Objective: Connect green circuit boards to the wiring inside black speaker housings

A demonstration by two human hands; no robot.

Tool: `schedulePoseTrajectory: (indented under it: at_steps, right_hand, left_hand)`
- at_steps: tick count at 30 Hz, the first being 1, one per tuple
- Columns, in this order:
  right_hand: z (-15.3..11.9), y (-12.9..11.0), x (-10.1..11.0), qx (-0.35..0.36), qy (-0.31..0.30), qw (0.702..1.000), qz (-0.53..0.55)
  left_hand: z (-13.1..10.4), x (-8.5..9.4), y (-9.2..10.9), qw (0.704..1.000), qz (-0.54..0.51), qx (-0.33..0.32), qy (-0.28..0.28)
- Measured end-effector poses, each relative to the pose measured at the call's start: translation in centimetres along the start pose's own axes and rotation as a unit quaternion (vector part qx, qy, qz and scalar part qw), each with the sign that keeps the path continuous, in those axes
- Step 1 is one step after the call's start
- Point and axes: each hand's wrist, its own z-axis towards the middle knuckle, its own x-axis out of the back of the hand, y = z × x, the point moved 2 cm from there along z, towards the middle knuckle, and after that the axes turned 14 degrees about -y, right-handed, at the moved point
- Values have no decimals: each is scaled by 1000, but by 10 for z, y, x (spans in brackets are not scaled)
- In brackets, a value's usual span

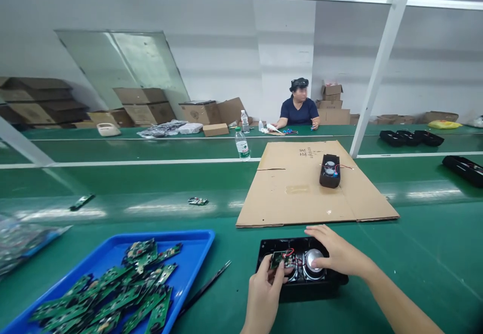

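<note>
A black speaker housing (309, 289) lies open side up on the green bench in front of me. Inside it sit two round speaker drivers, the right one a silver speaker driver (314, 259). My left hand (267, 286) pinches a small green circuit board (277, 259) above the left driver, partly hiding it. Red and dark wires (290, 252) run from the board into the housing. My right hand (334, 253) rests over the housing's right side, fingers stretched along the far rim and thumb at the silver driver.
A blue tray (206, 238) of several circuit boards stands left, with tweezers (207, 286) beside it. Behind the housing lies a cardboard sheet (287, 203) bearing another speaker unit (329, 171). A water bottle (242, 145) stands farther back. A co-worker (300, 107) sits across.
</note>
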Motion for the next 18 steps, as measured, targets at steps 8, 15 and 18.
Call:
schedulePoseTrajectory:
  at_steps: [8,15,18]
  right_hand:
    - [10,8,-26,41,-31,995,-86]
    - [8,11,-41,23,11,990,-138]
    - [2,13,-46,20,40,992,-120]
  left_hand:
    - [-3,1,8,999,35,15,8]
    - [-2,3,7,998,4,45,50]
    - [5,1,4,996,-44,65,43]
